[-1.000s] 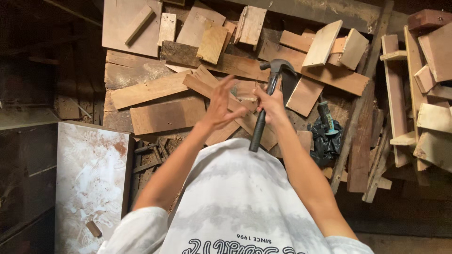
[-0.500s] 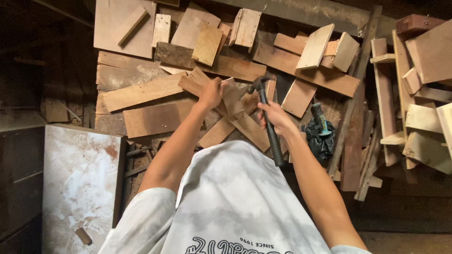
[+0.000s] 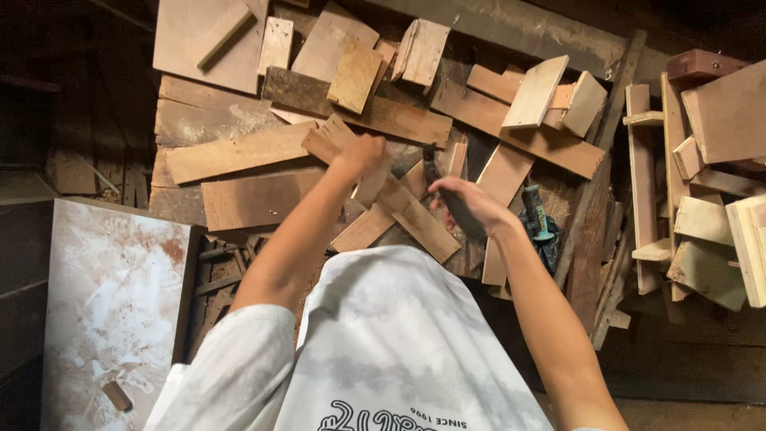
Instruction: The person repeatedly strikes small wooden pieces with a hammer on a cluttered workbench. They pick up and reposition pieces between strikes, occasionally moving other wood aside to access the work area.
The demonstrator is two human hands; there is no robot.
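My left hand [image 3: 363, 154] is closed over the end of a narrow wooden strip [image 3: 415, 217], which lies slanted across other offcuts in the middle of the pile. My right hand [image 3: 467, 204] grips the dark handle of a hammer [image 3: 432, 169]. The hammer's head is low over the wood, just right of my left hand, between the strip and a pale plank [image 3: 501, 177]. Most of the handle is hidden under my fingers. My white printed shirt fills the bottom of the view.
Wooden offcuts and boards [image 3: 239, 152] cover the surface in a loose pile. A dark green tool [image 3: 536, 215] lies right of my right wrist. Pale blocks and slatted frames [image 3: 645, 152] stack up at the right. A whitish stained panel [image 3: 112, 295] stands at the left.
My left hand went from spread fingers to closed on the strip. The hammer, held with its head up a second ago, has come down close to the wood.
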